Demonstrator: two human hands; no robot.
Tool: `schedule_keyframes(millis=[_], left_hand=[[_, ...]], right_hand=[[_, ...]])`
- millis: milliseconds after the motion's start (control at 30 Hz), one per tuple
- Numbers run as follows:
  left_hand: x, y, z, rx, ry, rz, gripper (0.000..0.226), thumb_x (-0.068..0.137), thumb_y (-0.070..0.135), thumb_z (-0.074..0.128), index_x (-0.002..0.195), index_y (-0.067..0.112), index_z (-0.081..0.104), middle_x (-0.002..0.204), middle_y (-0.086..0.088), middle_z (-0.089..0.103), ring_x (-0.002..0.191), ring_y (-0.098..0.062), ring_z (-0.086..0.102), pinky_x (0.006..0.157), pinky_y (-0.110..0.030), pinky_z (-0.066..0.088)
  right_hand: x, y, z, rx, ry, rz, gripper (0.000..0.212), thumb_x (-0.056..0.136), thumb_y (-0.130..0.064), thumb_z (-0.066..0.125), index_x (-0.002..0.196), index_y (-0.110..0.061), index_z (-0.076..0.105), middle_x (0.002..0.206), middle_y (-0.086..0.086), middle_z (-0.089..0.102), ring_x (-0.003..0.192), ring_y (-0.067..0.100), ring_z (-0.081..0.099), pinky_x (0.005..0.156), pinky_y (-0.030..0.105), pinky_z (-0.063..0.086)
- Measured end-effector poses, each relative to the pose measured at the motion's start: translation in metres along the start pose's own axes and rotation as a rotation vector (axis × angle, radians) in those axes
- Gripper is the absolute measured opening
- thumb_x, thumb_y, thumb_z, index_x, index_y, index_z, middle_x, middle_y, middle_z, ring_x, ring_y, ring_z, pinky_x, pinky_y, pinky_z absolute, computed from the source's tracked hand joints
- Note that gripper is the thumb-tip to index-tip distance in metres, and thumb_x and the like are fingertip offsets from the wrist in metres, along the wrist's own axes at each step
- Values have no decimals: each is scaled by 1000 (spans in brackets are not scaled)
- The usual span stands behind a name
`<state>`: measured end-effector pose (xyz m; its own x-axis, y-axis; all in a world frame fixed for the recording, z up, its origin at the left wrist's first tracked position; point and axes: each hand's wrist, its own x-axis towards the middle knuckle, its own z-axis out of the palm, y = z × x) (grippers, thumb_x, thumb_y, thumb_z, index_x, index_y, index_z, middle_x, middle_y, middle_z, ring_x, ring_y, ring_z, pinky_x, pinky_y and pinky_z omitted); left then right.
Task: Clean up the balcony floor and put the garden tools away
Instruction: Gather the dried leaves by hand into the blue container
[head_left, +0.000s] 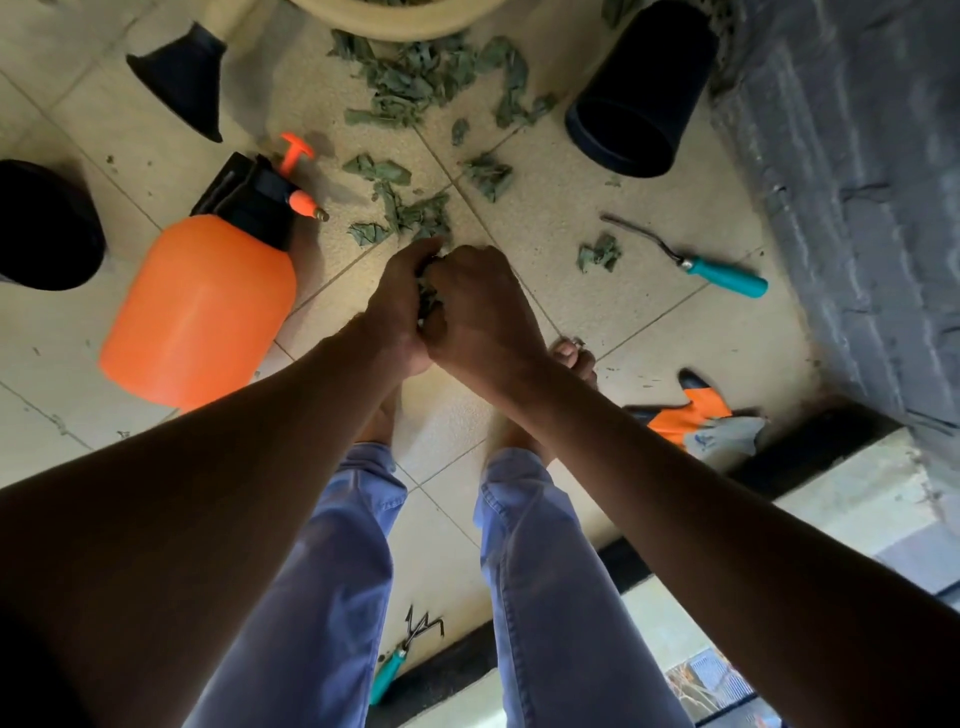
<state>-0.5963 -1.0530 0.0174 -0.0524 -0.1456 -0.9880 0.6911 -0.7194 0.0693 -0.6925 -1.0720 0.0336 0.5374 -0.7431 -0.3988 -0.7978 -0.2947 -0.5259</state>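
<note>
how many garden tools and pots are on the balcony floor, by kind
Teal-handled hand tools: 2, a bent-rod weeder and a claw rake
Orange plastic pressure sprayer: 1
Black plastic pots: 3, one upper left, one at the left edge, one upper right
Orange and grey glove: 1
Total: 7

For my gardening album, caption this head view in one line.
Both hands gather cut leaves off the tiled floor, sprayer beside them.

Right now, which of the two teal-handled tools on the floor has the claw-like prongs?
The teal-handled rake between the person's legs, near the black threshold, with several bent prongs. The other teal-handled tool, lying by the grey wall, has one long thin curved metal shaft.
</note>
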Motion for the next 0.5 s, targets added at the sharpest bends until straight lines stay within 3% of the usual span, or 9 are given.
schedule_keyframes(millis=[67, 100, 167, 267, 367, 500], left_hand=[[0, 2, 1, 4, 0, -12, 34, 91, 47, 63, 86, 14, 66, 78, -6, 65, 81, -24, 68, 87, -33, 54], [-1, 3, 4, 4, 4, -23, 32, 93, 44, 62, 79, 14, 64, 70, -5, 63, 72, -22, 67, 78, -29, 54], [0, 4, 9, -15, -9, -11, 33, 97, 34, 58, 68, 16, 58, 57, -2, 58, 58, -18, 62, 61, -25, 50], [3, 3, 12, -14, -33, 28, 23, 98, 24, 56, 78, 15, 62, 65, -1, 63, 61, -14, 62, 53, -23, 50], [11, 4, 6, -42, -13, -17, 19, 98, 27, 59, 83, 15, 55, 65, -1, 57, 53, -13, 54, 42, -20, 41], [16, 1, 3, -42, -26, -55, 23, 98, 29, 60, 81, 16, 51, 61, 0, 53, 50, -12, 52, 38, -19, 38]], right_hand=[[1, -4, 1, -28, -11, -21, 19, 72, -17, 52, 80, -10, 68, 76, 10, 66, 76, 31, 61, 71, 41, 54], [-2, -4, -1, -34, 15, -32, 19, 73, -16, 52, 82, -9, 68, 78, 10, 66, 79, 31, 61, 74, 43, 54], [-11, 2, -8, 34, 122, -59, 25, 74, -14, 53, 93, -9, 68, 86, 9, 68, 85, 29, 60, 76, 41, 51], [-19, 23, -25, 153, 283, -33, 31, 79, -9, 54, 106, -10, 69, 100, 6, 69, 90, 25, 60, 79, 36, 48], [-14, 73, -21, 116, 322, 194, 30, 83, -13, 59, 112, -15, 68, 106, 2, 69, 95, 20, 62, 76, 29, 50], [-1, 140, -17, -102, 199, 483, 39, 89, -25, 66, 127, -17, 57, 126, 12, 58, 111, 29, 57, 80, 26, 37]])
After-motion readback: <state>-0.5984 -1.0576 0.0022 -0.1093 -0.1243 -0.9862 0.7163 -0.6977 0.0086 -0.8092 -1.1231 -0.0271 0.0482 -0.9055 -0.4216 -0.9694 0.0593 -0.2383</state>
